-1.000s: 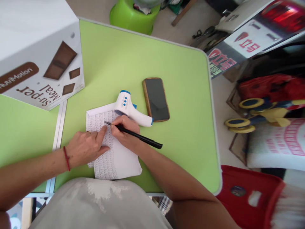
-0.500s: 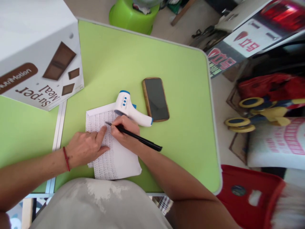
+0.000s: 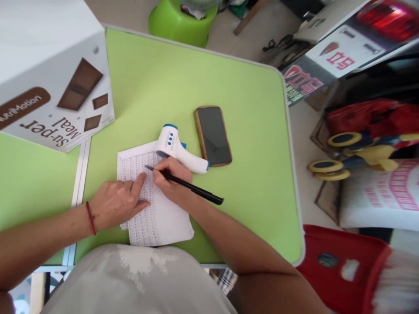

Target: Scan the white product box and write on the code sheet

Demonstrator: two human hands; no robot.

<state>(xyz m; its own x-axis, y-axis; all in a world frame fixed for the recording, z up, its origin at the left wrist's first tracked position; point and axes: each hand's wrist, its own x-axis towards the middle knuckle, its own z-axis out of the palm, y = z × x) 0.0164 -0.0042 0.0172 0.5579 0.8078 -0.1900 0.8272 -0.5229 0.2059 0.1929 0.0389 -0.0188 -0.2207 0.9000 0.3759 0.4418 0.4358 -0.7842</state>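
A sheet of paper (image 3: 173, 222) covered with rows of small handwriting on its left part lies on the green table, its top edge folded over. My right hand (image 3: 172, 176) grips a black pen (image 3: 196, 189), whose tip rests at or just over the written rows. Flat on the paper's left side lies my left hand (image 3: 119, 199), index finger stretched out close to the pen tip and thumb apart. A white and blue infrared thermometer (image 3: 181, 152) lies across the paper's upper right corner, touching or nearly touching my right hand.
A phone (image 3: 214, 135) in a brown case lies right of the thermometer. A large white box (image 3: 55, 100) stands at the table's (image 3: 255, 174) back left. Beyond the edges are a green stool (image 3: 181, 26), a red chair (image 3: 340, 266) and a white sack (image 3: 379, 196).
Almost nothing differs. The pen's back end has shifted very slightly, while both hands and the paper keep their places; the view has moved a little.
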